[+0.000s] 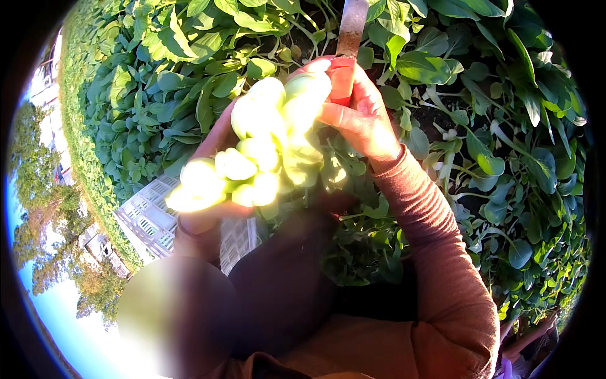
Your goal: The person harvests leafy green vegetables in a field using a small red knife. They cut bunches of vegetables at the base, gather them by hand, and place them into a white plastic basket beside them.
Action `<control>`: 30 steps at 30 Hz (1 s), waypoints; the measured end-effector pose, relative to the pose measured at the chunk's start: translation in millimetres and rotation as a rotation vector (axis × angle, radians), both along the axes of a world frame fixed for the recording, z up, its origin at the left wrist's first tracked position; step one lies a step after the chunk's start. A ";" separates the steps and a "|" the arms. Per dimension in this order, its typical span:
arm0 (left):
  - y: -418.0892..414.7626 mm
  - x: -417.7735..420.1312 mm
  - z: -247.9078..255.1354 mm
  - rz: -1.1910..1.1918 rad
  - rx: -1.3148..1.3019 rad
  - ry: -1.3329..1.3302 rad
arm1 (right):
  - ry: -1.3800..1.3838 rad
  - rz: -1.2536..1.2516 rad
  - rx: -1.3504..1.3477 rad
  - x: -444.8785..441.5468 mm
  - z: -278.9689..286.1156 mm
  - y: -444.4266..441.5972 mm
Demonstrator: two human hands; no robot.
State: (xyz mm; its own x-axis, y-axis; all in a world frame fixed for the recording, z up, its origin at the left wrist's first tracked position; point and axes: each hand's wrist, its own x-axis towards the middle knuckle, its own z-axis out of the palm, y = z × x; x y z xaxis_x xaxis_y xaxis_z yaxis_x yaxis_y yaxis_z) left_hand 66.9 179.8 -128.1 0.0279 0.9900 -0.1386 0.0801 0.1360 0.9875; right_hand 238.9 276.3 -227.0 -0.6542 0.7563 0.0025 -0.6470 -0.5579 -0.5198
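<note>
Several pale green bok choy heads, bright with sun glare, are bunched in front of me with their thick bases turned towards me. My left hand cradles the bunch from behind and below; much of it is hidden by the stalks. At the upper right of the bunch, my right hand is closed around the red handle of a knife, and its thumb and finger also touch the greens. The knife's metal blade, brown-stained near the handle, points up and away from me.
Leafy green plants grow densely on both sides. A white slatted plastic crate stands at the lower left, partly behind my left arm. Cut stalks and leaves lie at the right. Part of another person shows at the lower right edge.
</note>
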 end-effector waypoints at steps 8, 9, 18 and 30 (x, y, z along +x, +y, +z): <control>-28.3 -27.1 -23.4 -0.062 -0.032 0.107 | 0.101 0.297 -0.231 -3.4 -15.1 -6.3; -30.9 -33.8 -32.4 -0.069 0.005 0.112 | 0.022 0.338 -0.181 -2.8 -17.9 -4.5; 36.4 -26.2 7.8 -0.196 -0.307 0.340 | -0.994 0.086 0.630 -30.0 -85.0 23.3; 132.2 -60.5 -39.1 -0.545 -0.369 1.251 | -1.200 0.079 0.777 -87.7 -100.8 38.8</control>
